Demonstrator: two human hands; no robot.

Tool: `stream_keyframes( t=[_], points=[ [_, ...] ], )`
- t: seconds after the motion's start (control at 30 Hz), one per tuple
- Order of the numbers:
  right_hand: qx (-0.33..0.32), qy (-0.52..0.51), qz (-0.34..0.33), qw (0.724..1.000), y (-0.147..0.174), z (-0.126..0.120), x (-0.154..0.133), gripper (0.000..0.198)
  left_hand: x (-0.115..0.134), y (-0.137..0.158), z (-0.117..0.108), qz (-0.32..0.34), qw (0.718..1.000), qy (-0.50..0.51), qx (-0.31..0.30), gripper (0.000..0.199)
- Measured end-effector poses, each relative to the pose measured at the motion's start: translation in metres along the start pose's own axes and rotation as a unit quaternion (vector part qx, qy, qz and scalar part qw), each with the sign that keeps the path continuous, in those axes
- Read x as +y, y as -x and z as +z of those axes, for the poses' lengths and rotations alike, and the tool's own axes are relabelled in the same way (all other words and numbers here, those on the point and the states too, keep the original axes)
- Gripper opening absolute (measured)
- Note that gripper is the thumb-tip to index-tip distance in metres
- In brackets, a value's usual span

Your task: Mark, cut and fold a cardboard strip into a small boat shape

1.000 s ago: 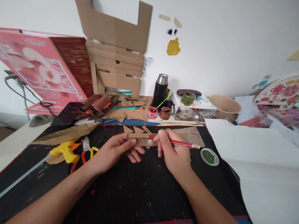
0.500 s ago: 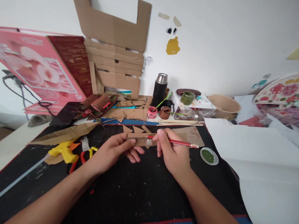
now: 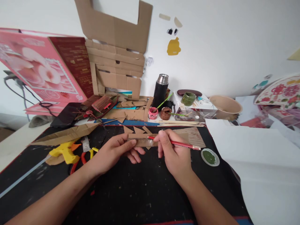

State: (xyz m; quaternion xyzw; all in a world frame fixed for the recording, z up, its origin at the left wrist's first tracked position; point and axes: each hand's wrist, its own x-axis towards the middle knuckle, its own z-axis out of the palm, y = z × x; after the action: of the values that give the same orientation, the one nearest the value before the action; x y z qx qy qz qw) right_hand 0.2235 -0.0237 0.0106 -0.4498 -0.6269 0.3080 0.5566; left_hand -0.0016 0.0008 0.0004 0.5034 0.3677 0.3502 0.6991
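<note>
My left hand (image 3: 118, 150) pinches the left end of a cardboard strip (image 3: 140, 141) between thumb and fingers, its lower fingers curled loosely beneath. In my right hand (image 3: 174, 150) is a red pencil (image 3: 184, 144), its tip on the strip and its eraser end pointing right. A shiny patch shows on the strip near the tip. Small pointed cardboard pieces (image 3: 138, 130) lie just behind the strip. Partly behind my right hand rests a corrugated cardboard piece (image 3: 193, 137).
On the left lie a yellow glue gun (image 3: 64, 152), red-and-yellow scissors (image 3: 84, 157) and a long cardboard piece (image 3: 67, 133). A lid with green paint (image 3: 210, 157) sits at right. Behind stand paint jars (image 3: 166, 113), a black thermos (image 3: 160, 90) and thin wooden sticks (image 3: 180, 123).
Very little differs. The pencil's eraser end has dipped slightly, while both hands and the cardboard strip stay in almost the same place.
</note>
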Motion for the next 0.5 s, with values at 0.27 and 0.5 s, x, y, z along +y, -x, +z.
stream_keyframes(
  t=[0.27,0.5],
  points=[
    [-0.010,0.011,0.003,1.000,-0.0004,-0.0002,0.0005,0.043,0.0019,0.0003,0.0025,0.000,1.000,-0.001,0.006,0.045],
    [-0.009,0.016,0.005,1.000,-0.0002,-0.0004,-0.0003,0.045,0.0010,-0.0005,0.0007,0.001,1.000,-0.003,0.006,0.041]
  ],
)
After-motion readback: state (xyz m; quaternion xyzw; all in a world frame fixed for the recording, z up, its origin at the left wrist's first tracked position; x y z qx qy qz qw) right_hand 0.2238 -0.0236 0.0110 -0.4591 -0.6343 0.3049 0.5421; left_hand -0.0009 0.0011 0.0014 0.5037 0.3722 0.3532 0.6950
